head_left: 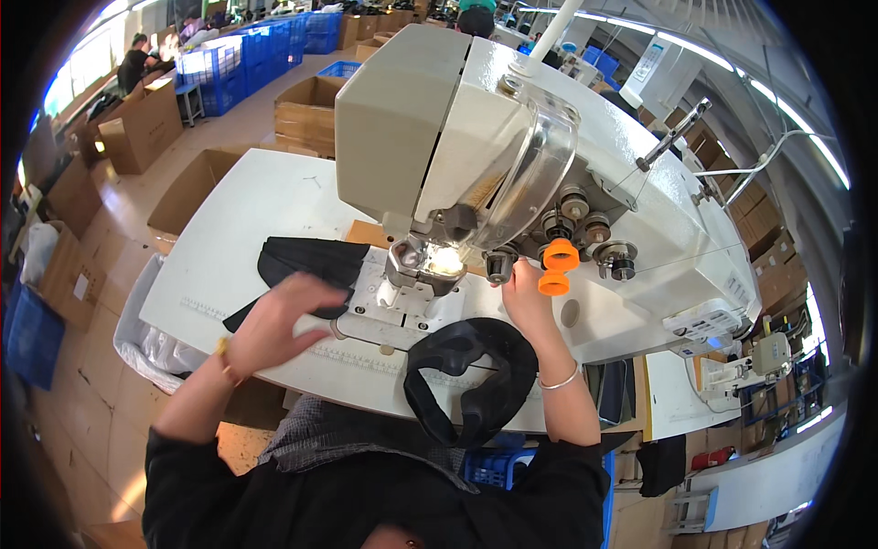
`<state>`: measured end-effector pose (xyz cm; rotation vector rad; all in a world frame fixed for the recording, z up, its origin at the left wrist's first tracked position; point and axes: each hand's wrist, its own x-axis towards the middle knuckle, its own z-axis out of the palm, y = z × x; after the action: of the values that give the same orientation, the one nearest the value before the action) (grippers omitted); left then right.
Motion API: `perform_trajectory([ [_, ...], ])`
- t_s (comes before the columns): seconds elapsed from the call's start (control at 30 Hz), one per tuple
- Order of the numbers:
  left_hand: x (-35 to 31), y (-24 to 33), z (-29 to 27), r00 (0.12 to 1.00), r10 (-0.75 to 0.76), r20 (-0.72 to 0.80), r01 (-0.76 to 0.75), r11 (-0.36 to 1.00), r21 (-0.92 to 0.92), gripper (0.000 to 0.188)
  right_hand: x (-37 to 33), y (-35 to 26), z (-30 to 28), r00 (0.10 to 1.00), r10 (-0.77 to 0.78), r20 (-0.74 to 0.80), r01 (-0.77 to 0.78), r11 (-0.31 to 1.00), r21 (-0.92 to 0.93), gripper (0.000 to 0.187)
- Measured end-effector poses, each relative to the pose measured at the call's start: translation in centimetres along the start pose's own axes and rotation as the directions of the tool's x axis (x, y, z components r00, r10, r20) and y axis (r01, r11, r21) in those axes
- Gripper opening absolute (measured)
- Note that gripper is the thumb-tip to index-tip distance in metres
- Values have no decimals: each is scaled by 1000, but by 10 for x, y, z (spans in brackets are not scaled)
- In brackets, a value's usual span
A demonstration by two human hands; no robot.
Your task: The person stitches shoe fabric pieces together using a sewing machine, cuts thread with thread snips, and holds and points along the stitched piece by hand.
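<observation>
A white industrial sewing machine (640, 229) fills the middle and right, its lamp lighting the needle area. My left hand (288, 316) is open, fingers stretched and a little blurred, over the near edge of a folded black fabric piece (297, 261) beside the metal work plate (369, 291). Under the machine head, my right hand (528, 295) is closed near the orange tension knobs (558, 256). Its fingertips are partly hidden, so what they pinch cannot be made out. Between my forearms lies a black padded ring-shaped piece (517, 361) with a wavy inner edge, overhanging the table's front.
The white table (238, 210) carries a printed ruler strip near its front edge. A white bin (137, 339) with plastic lining stands at its left. Cardboard boxes (306, 114) and blue crates (240, 73) stand beyond. A blue basket (494, 468) sits below the table.
</observation>
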<state>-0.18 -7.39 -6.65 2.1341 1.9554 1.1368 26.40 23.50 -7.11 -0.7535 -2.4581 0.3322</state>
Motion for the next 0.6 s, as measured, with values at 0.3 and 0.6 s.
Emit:
perform_trajectory([
  [0.3, 89, 39, 89, 829, 494, -261, -399, 850, 343, 28, 1, 6, -2, 957, 246, 155, -290, 812, 507, 18],
  [0.6, 42, -16, 84, 866, 488, -108, -489, 872, 19, 18, 5, 80, 35, 857, 113, 502, -449, -313, 837, 30],
])
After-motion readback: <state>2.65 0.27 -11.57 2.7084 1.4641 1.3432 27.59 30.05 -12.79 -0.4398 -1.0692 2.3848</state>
